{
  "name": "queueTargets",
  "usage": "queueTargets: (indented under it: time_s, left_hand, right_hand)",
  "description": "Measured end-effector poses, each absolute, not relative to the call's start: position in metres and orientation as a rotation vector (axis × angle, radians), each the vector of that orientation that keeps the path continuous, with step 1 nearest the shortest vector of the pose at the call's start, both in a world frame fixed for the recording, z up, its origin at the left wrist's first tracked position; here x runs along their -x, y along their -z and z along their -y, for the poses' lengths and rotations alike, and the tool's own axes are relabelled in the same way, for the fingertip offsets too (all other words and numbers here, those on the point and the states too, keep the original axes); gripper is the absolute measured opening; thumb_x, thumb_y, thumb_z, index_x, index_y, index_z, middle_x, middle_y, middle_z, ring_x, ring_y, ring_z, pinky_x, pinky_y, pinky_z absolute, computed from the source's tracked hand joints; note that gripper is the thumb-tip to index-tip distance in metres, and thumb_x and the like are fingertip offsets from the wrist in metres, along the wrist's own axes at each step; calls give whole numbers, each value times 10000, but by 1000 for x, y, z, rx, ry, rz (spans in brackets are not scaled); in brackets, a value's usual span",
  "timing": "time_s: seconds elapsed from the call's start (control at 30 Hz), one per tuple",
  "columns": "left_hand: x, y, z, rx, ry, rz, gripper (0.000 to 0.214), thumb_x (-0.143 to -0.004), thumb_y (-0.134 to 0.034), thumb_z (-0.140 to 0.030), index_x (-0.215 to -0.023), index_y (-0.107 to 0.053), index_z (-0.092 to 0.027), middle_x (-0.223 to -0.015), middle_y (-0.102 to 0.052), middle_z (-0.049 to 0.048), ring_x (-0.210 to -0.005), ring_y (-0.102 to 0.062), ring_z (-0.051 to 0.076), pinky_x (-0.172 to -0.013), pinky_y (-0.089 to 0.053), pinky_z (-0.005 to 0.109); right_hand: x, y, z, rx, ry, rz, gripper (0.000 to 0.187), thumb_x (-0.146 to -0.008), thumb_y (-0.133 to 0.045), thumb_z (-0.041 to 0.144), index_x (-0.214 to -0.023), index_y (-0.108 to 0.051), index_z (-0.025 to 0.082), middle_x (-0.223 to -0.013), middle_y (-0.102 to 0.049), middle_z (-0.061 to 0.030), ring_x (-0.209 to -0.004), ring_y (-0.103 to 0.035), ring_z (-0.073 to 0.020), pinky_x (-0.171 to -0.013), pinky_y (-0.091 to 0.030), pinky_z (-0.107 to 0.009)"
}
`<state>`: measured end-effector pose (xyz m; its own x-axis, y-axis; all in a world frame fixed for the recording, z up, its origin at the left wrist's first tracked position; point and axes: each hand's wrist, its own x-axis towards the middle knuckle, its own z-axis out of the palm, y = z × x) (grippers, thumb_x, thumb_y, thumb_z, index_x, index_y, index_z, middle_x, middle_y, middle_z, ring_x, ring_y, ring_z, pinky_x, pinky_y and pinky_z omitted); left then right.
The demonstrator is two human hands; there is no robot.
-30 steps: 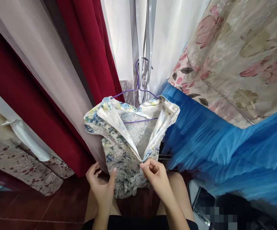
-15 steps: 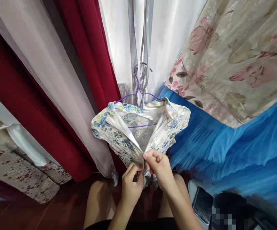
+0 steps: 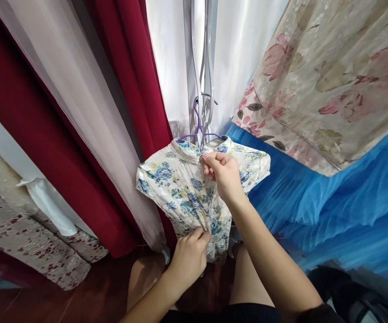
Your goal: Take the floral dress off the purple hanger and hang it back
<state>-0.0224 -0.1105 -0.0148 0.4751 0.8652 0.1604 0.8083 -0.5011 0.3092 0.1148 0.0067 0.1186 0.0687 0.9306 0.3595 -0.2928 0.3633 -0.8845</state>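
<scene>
A floral dress (image 3: 177, 179), cream with blue flowers and short cap sleeves, hangs in front of me on a purple wire hanger (image 3: 199, 128). Its two edges now meet along a middle zip, up to the collar. At the top of that zip, just under the neckline, my right hand (image 3: 226, 172) is closed in a pinch on the zipper pull, which the fingers mostly hide. Lower down, my left hand (image 3: 192, 251) is shut on the dress fabric beside the closed seam. The hanger's lower bar is hidden inside the dress.
The hanger hooks onto a white metal stand (image 3: 197, 58). Dark red cloth (image 3: 130, 80) and a pale sheer drape (image 3: 89, 112) hang on the left. To the right hang a pink-flowered garment (image 3: 315, 98) and blue tulle (image 3: 315, 202). Dark red tiles (image 3: 89, 291) cover the floor.
My right hand has moved up from mid-dress to the collar, and the open V of the zip has closed behind it. My left hand stays low, gripping the fabric.
</scene>
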Motion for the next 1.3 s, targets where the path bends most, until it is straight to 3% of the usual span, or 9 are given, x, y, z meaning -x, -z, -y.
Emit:
queueTargets:
  time_s: [0.17, 0.33, 0.43, 0.5, 0.63, 0.83, 1.07, 1.17, 1.3]
  left_hand:
    - [33, 4, 91, -2344, -648, -1307, 191, -942, -605, -139, -1068, -707, -240, -1078, -703, 46, -952, -694, 225, -833, -551, 341]
    - [34, -61, 59, -2281, -1491, -1171, 281, -986, -602, -185, -1264, -639, -212, -1014, -691, 50, -915, -667, 178, -842, -552, 321]
    - [31, -110, 34, -2366, -1794, -1120, 332, -1000, -582, -179, -1326, -631, -220, -1166, -658, 80, -1015, -650, 184, -861, -553, 325]
    - [28, -131, 17, -2528, -1701, -1027, 262, -1004, -588, -197, -1247, -684, -226, -1210, -664, 79, -1060, -652, 190, -888, -552, 333]
    - [20, -143, -2, -2690, -1602, -916, 150, -1011, -578, -182, -1032, -726, -190, -998, -737, 41, -941, -688, 164, -865, -547, 306]
    - [40, -151, 4, -2360, -2111, -1200, 154, -1004, -599, -248, -976, -730, -173, -956, -727, 48, -905, -671, 159, -831, -533, 286]
    - [139, -70, -22, -1166, -2454, -1273, 293, -843, -751, -408, -947, -691, -141, -879, -675, 23, -790, -627, 138, -781, -528, 266]
    - [140, -15, -24, -661, -2324, -1232, 257, -798, -751, -351, -913, -632, -154, -811, -634, -1, -729, -602, 115, -747, -513, 249]
    - [98, 23, -4, -664, -2080, -1203, 352, -747, -792, -406, -919, -638, -140, -808, -634, 15, -730, -618, 125, -726, -510, 245]
  right_hand:
    - [-120, -121, 3, 708, -1022, 1177, 286, -860, -716, 456, -819, -641, 183, -516, -573, 49, -408, -408, -73, -420, -316, -216]
    - [-126, -122, 15, 694, -1004, 1269, 234, -906, -679, 401, -822, -596, 199, -522, -585, 49, -423, -416, -74, -438, -312, -219]
    - [-131, -121, 22, 680, -984, 1320, 230, -933, -656, 382, -812, -583, 200, -535, -582, 47, -442, -421, -76, -460, -313, -229]
    - [-134, -119, 23, 687, -969, 1345, 237, -940, -644, 380, -802, -571, 202, -540, -563, 50, -452, -415, -80, -468, -301, -236]
    - [-138, -107, 8, 737, -867, 1381, 254, -920, -647, 357, -751, -527, 210, -561, -457, 67, -490, -375, -86, -486, -259, -244]
    - [-138, -65, -10, 934, -770, 1470, 219, -861, -620, 287, -691, -502, 214, -535, -419, 71, -488, -383, -100, -504, -282, -248]
    - [-140, -35, 25, 950, -939, 1599, 214, -851, -610, 276, -675, -506, 210, -556, -456, 59, -519, -403, -106, -524, -301, -240]
    - [-139, -22, 32, 961, -948, 1696, 208, -851, -591, 238, -666, -498, 210, -580, -488, 52, -544, -433, -110, -555, -327, -239]
    - [-154, 7, 34, 1018, -949, 1721, 184, -828, -568, 190, -670, -476, 214, -593, -487, 56, -564, -446, -116, -582, -340, -244]
